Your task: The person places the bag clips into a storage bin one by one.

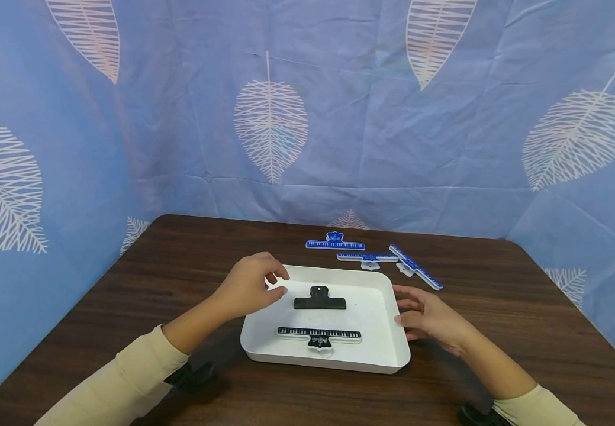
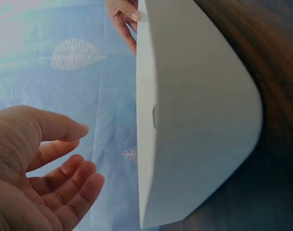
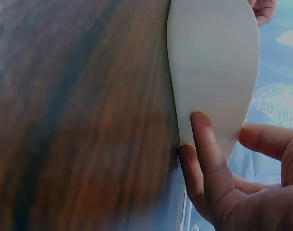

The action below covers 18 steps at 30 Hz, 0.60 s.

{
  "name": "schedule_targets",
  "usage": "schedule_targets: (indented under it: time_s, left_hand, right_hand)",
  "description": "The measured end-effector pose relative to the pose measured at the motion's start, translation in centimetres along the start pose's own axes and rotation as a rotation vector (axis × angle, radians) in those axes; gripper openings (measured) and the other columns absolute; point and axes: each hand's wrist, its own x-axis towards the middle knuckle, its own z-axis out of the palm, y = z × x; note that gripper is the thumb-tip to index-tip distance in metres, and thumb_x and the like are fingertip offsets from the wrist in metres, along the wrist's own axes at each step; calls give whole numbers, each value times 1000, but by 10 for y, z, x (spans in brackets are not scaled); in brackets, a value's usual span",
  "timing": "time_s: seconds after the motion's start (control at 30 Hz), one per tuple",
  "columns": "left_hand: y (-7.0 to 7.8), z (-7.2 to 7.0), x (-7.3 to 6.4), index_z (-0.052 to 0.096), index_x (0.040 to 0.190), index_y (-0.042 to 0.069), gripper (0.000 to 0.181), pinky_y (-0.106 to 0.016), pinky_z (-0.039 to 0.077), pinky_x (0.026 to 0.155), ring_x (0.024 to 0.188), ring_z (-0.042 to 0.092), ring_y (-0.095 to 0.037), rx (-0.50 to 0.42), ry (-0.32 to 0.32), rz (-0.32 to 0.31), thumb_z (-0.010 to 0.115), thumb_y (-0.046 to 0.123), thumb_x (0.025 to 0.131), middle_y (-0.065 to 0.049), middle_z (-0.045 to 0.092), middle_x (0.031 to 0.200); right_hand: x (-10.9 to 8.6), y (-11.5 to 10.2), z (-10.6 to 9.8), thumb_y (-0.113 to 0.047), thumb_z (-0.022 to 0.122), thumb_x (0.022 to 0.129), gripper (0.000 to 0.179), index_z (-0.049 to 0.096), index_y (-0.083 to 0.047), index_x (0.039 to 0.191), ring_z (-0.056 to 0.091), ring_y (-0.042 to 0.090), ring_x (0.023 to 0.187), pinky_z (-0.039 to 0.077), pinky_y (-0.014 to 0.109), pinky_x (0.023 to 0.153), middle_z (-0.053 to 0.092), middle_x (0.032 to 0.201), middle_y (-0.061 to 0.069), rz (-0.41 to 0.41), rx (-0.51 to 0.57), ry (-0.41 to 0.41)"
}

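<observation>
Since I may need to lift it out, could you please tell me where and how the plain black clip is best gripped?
Probably by its narrow tab, pinched side to side from above: the black clip lies inside the white tray, whose raised walls hinder a low approach, and the tab points away from the person.

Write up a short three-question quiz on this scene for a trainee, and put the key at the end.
1. How many blue clips lie on the table outside the white tray?
2. True or false: the left hand is gripping a clip.
3. Of the two clips in the tray, which lies nearer the person?

Key:
1. Three.
2. False; it holds nothing.
3. The piano-patterned black clip; the plain black clip lies farther away.
</observation>
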Motion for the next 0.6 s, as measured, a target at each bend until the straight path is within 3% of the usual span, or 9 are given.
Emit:
schedule_targets:
  time_s: [0.17,0.37,0.6]
  left_hand:
    - [-6,2,-6,73,89,8,14,-24,50,60,75,63,-16,-41,27,-116,79,7,77,-2,66,89]
    - [-18,4,-15,71,87,7,12,-26,52,62,72,60,-11,-113,66,-198,78,4,78,-1,64,83]
    - [-30,4,-22,71,88,5,13,-28,51,62,71,57,-13,-261,44,-335,77,2,77,2,63,77]
  right_hand:
    - [-1,0,0,-5,64,90,79,15,7,151,63,36,104,57,48,79,38,138,39,5,6,-2]
    - [-2,-2,0,-5,65,89,80,15,7,151,64,35,102,58,47,77,40,138,38,13,16,-5]
    - [-2,-2,0,-5,65,88,81,15,7,151,65,35,101,58,47,77,40,137,38,11,8,-8]
